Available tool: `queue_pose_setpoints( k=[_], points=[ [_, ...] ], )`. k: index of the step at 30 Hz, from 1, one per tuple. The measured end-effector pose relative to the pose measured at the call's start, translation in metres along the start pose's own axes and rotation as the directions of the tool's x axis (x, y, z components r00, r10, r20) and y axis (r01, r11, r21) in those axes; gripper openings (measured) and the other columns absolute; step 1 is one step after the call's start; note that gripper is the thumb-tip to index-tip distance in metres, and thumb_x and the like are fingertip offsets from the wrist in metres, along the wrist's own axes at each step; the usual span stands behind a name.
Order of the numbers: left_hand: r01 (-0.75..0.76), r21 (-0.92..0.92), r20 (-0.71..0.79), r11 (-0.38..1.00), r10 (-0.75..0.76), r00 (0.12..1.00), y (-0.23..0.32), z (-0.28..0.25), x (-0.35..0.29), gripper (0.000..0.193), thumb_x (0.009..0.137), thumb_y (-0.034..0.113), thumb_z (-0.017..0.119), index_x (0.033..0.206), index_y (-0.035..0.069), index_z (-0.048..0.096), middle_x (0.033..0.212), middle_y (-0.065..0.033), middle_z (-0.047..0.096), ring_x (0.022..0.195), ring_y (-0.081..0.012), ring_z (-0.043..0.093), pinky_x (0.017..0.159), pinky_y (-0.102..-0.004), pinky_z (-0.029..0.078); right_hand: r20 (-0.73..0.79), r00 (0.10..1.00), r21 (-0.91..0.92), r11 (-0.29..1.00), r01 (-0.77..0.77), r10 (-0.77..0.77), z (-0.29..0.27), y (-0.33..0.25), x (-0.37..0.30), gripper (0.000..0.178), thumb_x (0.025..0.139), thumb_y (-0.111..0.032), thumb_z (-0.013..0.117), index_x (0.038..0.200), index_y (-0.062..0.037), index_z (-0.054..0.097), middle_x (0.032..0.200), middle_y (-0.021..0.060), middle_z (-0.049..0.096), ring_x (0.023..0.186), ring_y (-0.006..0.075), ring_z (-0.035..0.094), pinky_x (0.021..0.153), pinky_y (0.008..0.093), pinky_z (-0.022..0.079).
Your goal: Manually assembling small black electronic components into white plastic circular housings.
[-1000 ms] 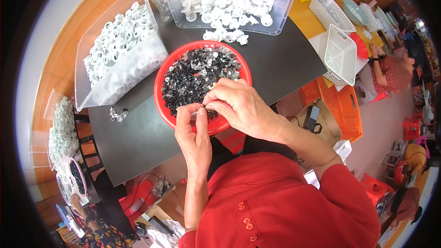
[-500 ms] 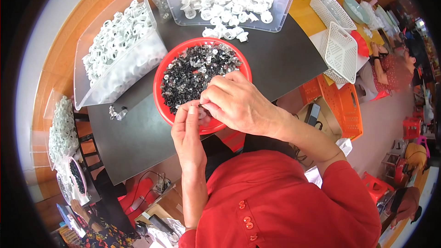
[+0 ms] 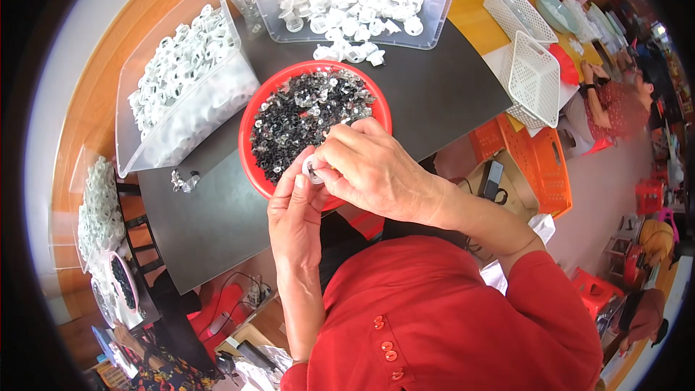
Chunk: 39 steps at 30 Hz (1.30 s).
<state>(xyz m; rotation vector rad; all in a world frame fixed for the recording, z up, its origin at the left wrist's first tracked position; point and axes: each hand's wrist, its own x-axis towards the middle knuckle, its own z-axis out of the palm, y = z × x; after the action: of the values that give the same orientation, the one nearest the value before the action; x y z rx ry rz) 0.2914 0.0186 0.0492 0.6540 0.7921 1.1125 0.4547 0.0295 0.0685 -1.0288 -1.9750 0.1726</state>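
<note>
– So, how far along? Hands first.

– Left hand (image 3: pixel 295 203): grip pinched on one small white piece (image 3: pixel 313 177), held above the near side of the red basin (image 3: pixel 247 152). Right hand (image 3: pixel 376 171): fingertips pinching the same piece from the right. Dark spot at its middle; whether a separate bit, cannot tell.

– That piece unfinished, then?

– My reading: midway. Both hands busy on it, neither released.

– Stock?

– Basin thickly spread with black and clear bits (image 3: pixel 286 127), a little red bottom showing; plenty left there, I'd judge. Far tub (image 3: pixel 439 3): heap of white parts (image 3: pixel 347 0), a few loose parts (image 3: pixel 351 51) on the bench (image 3: pixel 434 94) just before it. Left tub (image 3: pixel 217 105): heaped with ring-like white parts (image 3: pixel 177 65).

– Which heap counts as done?

– Cannot tell; too small to compare. Also a clear clump (image 3: pixel 187 182) on the bench, near side of the left tub, apart from the basin.
</note>
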Motion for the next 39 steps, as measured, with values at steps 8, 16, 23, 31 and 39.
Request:
queue_pose_setpoints(
  k=[8, 16, 23, 31, 39],
  points=[
    [0.012, -0.068, 0.026, 0.998, -0.010, 1.000, -0.004, -0.002, 0.004, 0.040, 0.096, 0.021, 0.058, 0.129, -0.001, 0.053, 0.116, -0.0081, 0.063, 0.106, -0.0172, 0.061, 0.094, -0.0343, 0.048, 0.068, 0.997, -0.042, 0.998, 0.041, -0.038, -0.004, -0.001, -0.001, 0.015, 0.079, -0.006, 0.068, 0.087, -0.0070, 0.055, 0.081, 0.0048, 0.053, 0.074, 0.0219, 0.054, 0.075, 0.0344, 0.042],
    [-0.017, -0.092, -0.007, 0.996, 0.017, 1.000, -0.014, -0.001, 0.004, 0.038, 0.095, 0.022, 0.060, 0.127, 0.002, 0.055, 0.120, -0.0072, 0.062, 0.108, -0.0160, 0.059, 0.093, -0.0326, 0.048, -0.031, 0.999, 0.110, 0.994, -0.019, 0.023, 0.000, 0.003, 0.000, 0.012, 0.082, -0.007, 0.067, 0.086, -0.0052, 0.055, 0.080, 0.0064, 0.055, 0.074, 0.0250, 0.057, 0.071, 0.0366, 0.045],
    [0.015, -0.149, 0.036, 0.989, -0.010, 0.999, -0.013, 0.008, 0.003, 0.039, 0.096, 0.024, 0.057, 0.128, 0.003, 0.054, 0.122, -0.0079, 0.061, 0.109, -0.0168, 0.059, 0.095, -0.0339, 0.048, 0.068, 0.981, 0.298, 0.935, -0.194, 0.181, -0.008, 0.007, -0.001, 0.010, 0.085, -0.011, 0.062, 0.087, -0.0034, 0.057, 0.084, 0.0120, 0.058, 0.077, 0.0320, 0.060, 0.071, 0.0430, 0.047],
    [0.092, -0.201, 0.085, 0.975, -0.076, 0.993, -0.015, 0.005, 0.007, 0.042, 0.100, 0.028, 0.051, 0.133, 0.003, 0.048, 0.124, -0.0079, 0.059, 0.112, -0.0182, 0.057, 0.098, -0.0367, 0.046, -0.073, 0.982, 0.228, 0.961, -0.154, 0.175, -0.001, -0.002, -0.005, 0.013, 0.080, -0.005, 0.068, 0.084, -0.0043, 0.056, 0.077, 0.0072, 0.054, 0.067, 0.0257, 0.058, 0.063, 0.0356, 0.047],
    [0.069, -0.225, 0.065, 0.972, -0.056, 0.996, -0.016, 0.004, 0.005, 0.040, 0.100, 0.026, 0.051, 0.132, 0.003, 0.048, 0.123, -0.0072, 0.058, 0.112, -0.0172, 0.056, 0.096, -0.0368, 0.047, -0.097, 0.990, 0.156, 0.984, -0.089, 0.105, 0.002, -0.001, -0.005, 0.014, 0.079, -0.005, 0.069, 0.084, -0.0057, 0.056, 0.077, 0.0061, 0.054, 0.068, 0.0250, 0.056, 0.064, 0.0349, 0.045]
  ],
)
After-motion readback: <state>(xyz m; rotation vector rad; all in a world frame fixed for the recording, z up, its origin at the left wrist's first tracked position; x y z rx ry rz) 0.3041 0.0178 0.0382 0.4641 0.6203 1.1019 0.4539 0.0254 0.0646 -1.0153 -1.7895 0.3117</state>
